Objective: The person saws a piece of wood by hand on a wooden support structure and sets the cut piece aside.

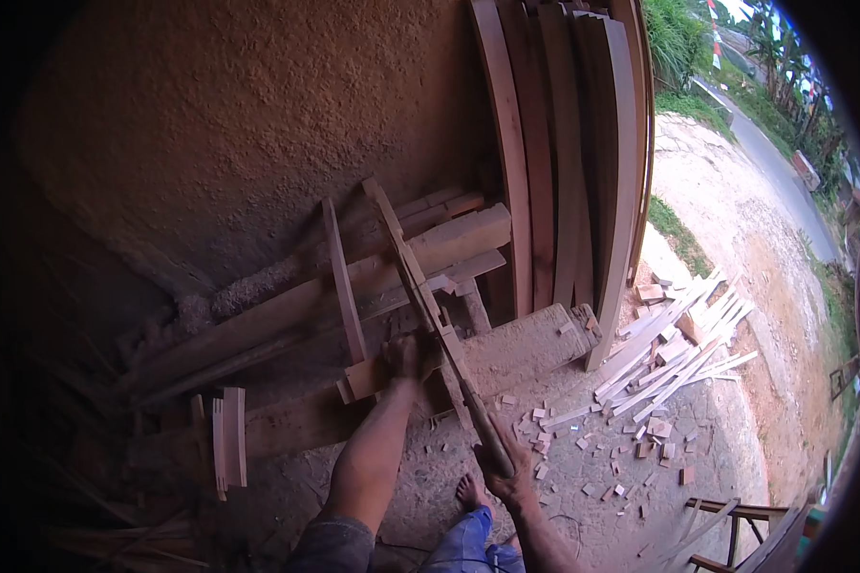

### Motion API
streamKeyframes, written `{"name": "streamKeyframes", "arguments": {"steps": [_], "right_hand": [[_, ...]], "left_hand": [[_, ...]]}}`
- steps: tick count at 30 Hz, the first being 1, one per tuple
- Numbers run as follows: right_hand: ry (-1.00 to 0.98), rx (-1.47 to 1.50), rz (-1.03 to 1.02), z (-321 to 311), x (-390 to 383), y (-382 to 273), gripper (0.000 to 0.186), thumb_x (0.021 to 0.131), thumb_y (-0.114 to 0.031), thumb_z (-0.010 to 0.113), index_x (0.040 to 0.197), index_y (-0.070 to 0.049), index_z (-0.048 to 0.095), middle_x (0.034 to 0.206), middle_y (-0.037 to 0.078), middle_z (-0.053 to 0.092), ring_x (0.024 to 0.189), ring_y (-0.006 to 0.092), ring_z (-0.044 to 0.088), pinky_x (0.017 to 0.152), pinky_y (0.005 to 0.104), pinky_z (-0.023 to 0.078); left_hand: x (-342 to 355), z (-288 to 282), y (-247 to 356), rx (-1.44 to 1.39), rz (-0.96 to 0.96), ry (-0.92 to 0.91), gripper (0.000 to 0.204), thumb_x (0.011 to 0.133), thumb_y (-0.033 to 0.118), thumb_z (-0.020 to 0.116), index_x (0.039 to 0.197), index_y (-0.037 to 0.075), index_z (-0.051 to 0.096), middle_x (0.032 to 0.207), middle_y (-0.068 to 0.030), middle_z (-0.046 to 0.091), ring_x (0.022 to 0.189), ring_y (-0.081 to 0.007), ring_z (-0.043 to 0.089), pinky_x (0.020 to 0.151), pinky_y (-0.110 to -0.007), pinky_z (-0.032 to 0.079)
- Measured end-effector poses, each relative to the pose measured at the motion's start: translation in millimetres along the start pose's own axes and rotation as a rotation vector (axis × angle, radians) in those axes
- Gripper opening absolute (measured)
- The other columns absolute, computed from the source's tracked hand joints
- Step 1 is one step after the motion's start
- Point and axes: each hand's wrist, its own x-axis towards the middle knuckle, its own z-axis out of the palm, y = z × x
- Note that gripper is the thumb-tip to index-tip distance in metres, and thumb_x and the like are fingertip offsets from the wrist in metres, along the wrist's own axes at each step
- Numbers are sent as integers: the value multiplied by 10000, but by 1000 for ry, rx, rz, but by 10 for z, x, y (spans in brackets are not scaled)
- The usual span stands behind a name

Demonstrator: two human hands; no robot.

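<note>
My right hand is closed round the near end of a long, narrow wooden tool that looks like a frame saw. The tool slants away from me to the far left, across a thick timber beam coated in sawdust. Left of it, my left hand grips a short piece of wood lying across the beam. Shadow and blur hide part of these fingers. Just beyond that hand, a thin wooden strip leans over the timbers behind.
Tall planks lean against the rough wall. Another heavy beam lies along its foot. Small offcuts litter the floor on the right, near a heap of thin strips. Several short slats stand at the left. My bare foot is below the beam.
</note>
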Motion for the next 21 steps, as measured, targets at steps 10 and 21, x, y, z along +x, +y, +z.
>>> {"name": "streamKeyframes", "arguments": {"steps": [10, 21], "right_hand": [[3, -210, -50, -350, -836, 47, 536, 820, -131, 697, 1334, -97, 549, 872, 166, 696, 652, 277, 688, 599, 351, 530], [246, -329, -336, -363, -242, -697, 509, 810, -147, 741, 1247, 51, 574, 985, 197, 681, 755, 281, 676, 642, 344, 522]], "left_hand": [[55, 299, -243, -13, 86, 138, 326, 821, 496, 624, 802, 179, 697, 772, -119, 710, 702, -346, 695, 671, -543, 500], [115, -82, -5, -241, -121, -107, 424, 985, 405, 401, 967, 77, 669, 964, -198, 694, 977, -407, 635, 884, -553, 435]]}}
